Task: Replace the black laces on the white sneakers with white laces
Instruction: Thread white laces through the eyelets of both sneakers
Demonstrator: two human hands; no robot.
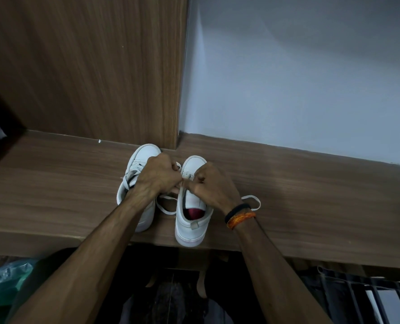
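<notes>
Both hands, left (158,174) and right (211,185), pinch the white lace (252,202) at the right sneaker (190,228); its heel overhangs the desk (311,195) edge at 6 o'clock, so a hard tug might tip it off.

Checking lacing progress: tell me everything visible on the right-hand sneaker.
The right-hand sneaker is white, smooth, low-cut, with a red lining and a heel tab. It stands upright on the wooden shelf, heel at the front edge. Both hands pinch its white lace over the eyelets; loose loops trail on both sides.

Both hands (182,181) pinching white lace (185,177) over right sneaker (192,220) on wooden shelf (311,195).
</notes>
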